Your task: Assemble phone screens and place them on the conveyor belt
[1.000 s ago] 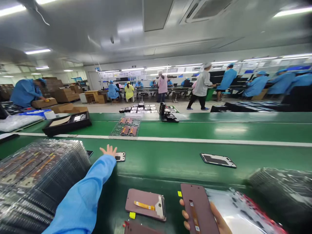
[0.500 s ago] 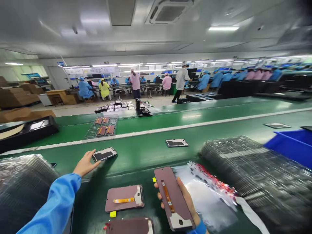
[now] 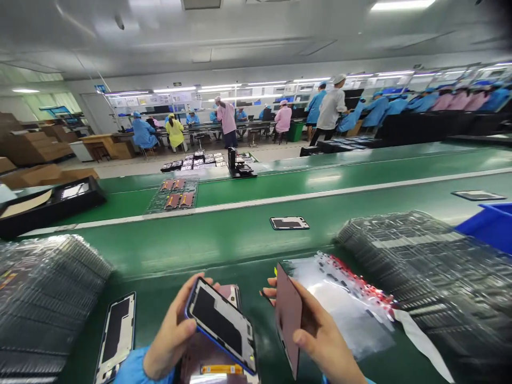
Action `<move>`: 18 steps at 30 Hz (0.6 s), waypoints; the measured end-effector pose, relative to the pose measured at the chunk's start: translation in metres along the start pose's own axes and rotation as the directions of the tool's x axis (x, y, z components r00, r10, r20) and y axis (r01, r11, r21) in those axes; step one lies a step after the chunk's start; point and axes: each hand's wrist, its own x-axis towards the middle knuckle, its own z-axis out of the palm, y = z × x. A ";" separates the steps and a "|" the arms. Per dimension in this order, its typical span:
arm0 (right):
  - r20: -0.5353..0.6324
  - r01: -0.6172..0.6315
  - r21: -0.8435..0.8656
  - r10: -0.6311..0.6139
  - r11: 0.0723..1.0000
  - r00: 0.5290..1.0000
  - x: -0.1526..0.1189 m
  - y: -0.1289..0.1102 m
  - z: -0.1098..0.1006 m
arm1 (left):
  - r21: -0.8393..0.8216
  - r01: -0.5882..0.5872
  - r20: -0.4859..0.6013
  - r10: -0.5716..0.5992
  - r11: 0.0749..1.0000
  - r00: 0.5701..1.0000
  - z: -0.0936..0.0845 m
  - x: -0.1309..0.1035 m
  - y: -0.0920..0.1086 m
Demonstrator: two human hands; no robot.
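Note:
My left hand (image 3: 171, 324) is closed on a phone frame (image 3: 220, 320) with a blue edge and a black and silver inner face, tilted over the bench. In my right hand (image 3: 320, 325) is a phone screen (image 3: 288, 320), its brownish-pink back turned nearly edge-on; a yellow tab shows at its top. The two parts are apart. Below the frame lie further phone screens (image 3: 202, 354), one with an orange flex cable, partly hidden by my left hand and the frame. Left of my left hand, another phone frame (image 3: 118, 330) rests on the bench.
Stacks of clear plastic trays stand at left (image 3: 44, 309) and right (image 3: 432, 266). Plastic film (image 3: 340, 304) with red tabs lies beside my right hand. A phone frame (image 3: 289, 223) sits on the green belt (image 3: 224, 234). A blue bin (image 3: 490, 226) is far right. People work beyond.
My left hand has brought the phone frame from the belt back toward me, near the other hand. My right hand has turned the phone screen nearly edge-on. The view has shifted slightly.

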 end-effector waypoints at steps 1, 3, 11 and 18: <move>0.022 0.034 -0.070 -0.033 0.997 0.999 -0.002 -0.002 0.002 | -0.017 0.012 0.034 -0.011 1.000 0.999 0.006 -0.006 -0.007; 0.073 0.109 -0.228 -0.095 0.968 0.993 -0.007 -0.006 0.005 | -0.031 0.035 0.097 -0.032 0.999 0.995 0.014 -0.014 -0.017; 0.273 0.262 -0.499 -0.136 0.826 0.952 -0.012 -0.007 0.011 | 0.047 0.033 0.261 -0.044 0.998 0.964 0.004 -0.011 -0.030; 0.309 0.249 -0.554 -0.082 0.794 0.948 -0.017 -0.002 0.017 | 0.039 -0.039 0.362 0.022 0.998 0.932 0.009 -0.009 -0.040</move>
